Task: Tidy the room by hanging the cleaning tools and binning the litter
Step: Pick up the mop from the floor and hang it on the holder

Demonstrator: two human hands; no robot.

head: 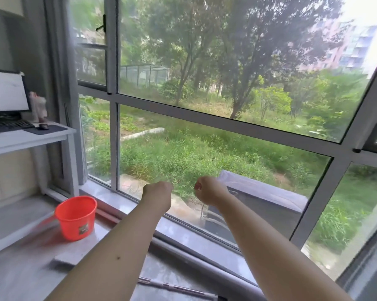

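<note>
Both my arms reach forward toward a large window. My left hand [159,193] is curled into a fist in front of the lower pane, with nothing visible in it. My right hand [207,192] is also closed, a little to the right at the same height; a red fingernail shows and no object is seen in it. A red plastic bucket [75,217] stands on the grey window sill [183,233] to the left of my left arm. A thin metal pole [174,286] lies low at the bottom of the view, between my arms.
A white desk [29,137] at the left carries a monitor [6,92], a keyboard [8,126] and a mouse [43,126]. A grey curtain [59,83] hangs beside the window frame [226,127]. A flat pale board [74,255] lies on the sill near the bucket.
</note>
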